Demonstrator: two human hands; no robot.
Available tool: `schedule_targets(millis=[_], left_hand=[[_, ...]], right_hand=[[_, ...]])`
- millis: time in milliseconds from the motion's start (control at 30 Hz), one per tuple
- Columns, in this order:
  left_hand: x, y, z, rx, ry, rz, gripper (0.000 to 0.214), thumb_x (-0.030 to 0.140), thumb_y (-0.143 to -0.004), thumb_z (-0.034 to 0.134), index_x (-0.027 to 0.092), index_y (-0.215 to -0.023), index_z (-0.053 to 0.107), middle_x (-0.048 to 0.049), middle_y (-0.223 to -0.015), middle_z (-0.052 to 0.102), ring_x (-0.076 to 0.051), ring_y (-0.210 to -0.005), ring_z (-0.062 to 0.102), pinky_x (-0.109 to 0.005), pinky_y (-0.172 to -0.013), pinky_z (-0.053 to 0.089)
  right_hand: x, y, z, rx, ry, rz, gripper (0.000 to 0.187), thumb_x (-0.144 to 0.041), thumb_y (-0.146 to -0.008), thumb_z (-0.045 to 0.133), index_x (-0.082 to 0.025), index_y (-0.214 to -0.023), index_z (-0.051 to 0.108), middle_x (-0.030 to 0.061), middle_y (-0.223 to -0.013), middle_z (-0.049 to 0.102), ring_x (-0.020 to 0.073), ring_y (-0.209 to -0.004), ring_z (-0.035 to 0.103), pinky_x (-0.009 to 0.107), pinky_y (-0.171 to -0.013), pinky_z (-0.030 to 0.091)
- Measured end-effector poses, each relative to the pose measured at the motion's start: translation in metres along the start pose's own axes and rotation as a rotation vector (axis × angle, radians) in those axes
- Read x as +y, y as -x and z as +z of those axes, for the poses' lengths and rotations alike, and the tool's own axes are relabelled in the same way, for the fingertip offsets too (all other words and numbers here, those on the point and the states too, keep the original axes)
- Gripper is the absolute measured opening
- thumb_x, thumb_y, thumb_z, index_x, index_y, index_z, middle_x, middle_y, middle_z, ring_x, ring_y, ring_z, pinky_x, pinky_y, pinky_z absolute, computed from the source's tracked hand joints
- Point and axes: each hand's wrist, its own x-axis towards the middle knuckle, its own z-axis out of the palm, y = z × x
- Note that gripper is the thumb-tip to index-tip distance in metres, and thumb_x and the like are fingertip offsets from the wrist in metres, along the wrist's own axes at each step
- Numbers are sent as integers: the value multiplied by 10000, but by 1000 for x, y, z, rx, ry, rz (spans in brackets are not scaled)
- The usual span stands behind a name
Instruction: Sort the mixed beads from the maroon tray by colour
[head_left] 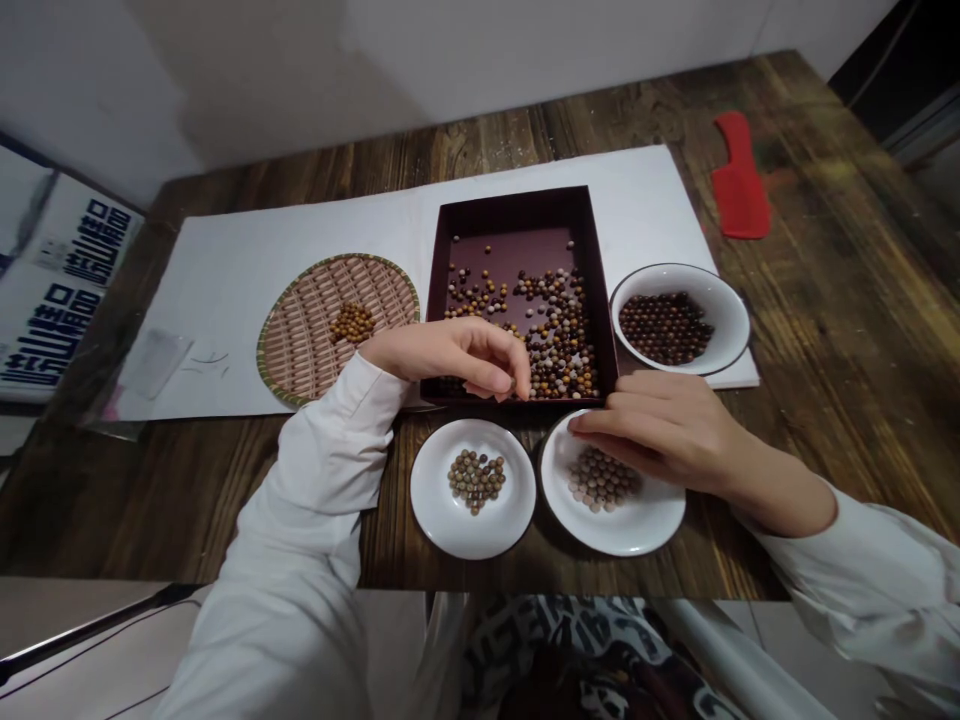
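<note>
My left hand [457,358] reaches over the front wall of a dark maroon box tray [510,207], its fingertips curled down at a heap of mixed brown and cream beads [559,340]. Whether those fingers pinch a bead is hidden. My right hand [656,430] hovers at the rim of a white dish [637,535] holding pale brownish beads [600,480]. Beside it, a second white dish [472,540] holds speckled beads [476,480]. Dark beads [664,328] fill a white bowl [679,272], and ochre beads [352,322] lie on a round woven tray [337,270].
Everything sits on a dark wooden table [847,300], with a large white paper sheet [225,300] under the trays. A red comb [741,180] lies at the back right. A clear plastic bag [150,365] lies on the paper at the left, beside printed boards [52,290].
</note>
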Motion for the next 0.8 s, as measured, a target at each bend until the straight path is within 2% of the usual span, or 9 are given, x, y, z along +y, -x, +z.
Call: schedule_targets(millis=[167, 467, 800], left_hand=[[-1, 1, -1, -23, -43, -20, 258, 416, -748, 785, 177, -842, 765, -49, -806, 666, -106, -728, 570, -184, -675, 469], [0, 1, -2, -12, -57, -28, 270, 438, -729, 795, 185, -822, 774, -56, -813, 677, -121, -751, 578, -204, -698, 463], [1, 0, -2, -17, -79, -18, 274, 451, -722, 796, 193, -814, 788, -65, -784, 679, -137, -767, 590, -223, -722, 471]], right_hand=[[-2, 0, 1, -41, 12, -42, 47, -171, -938, 546, -171, -948, 592, -25, -614, 598, 118, -555, 452, 292, -552, 319], [-2, 1, 0, -93, 21, -33, 88, -178, -940, 532, -177, -915, 616, -25, -628, 596, 120, -576, 439, 300, -550, 322], [-3, 1, 0, -104, 3, -32, 42, -189, -919, 579, -167, -895, 605, -22, -621, 582, 132, -583, 406, 299, -559, 295]])
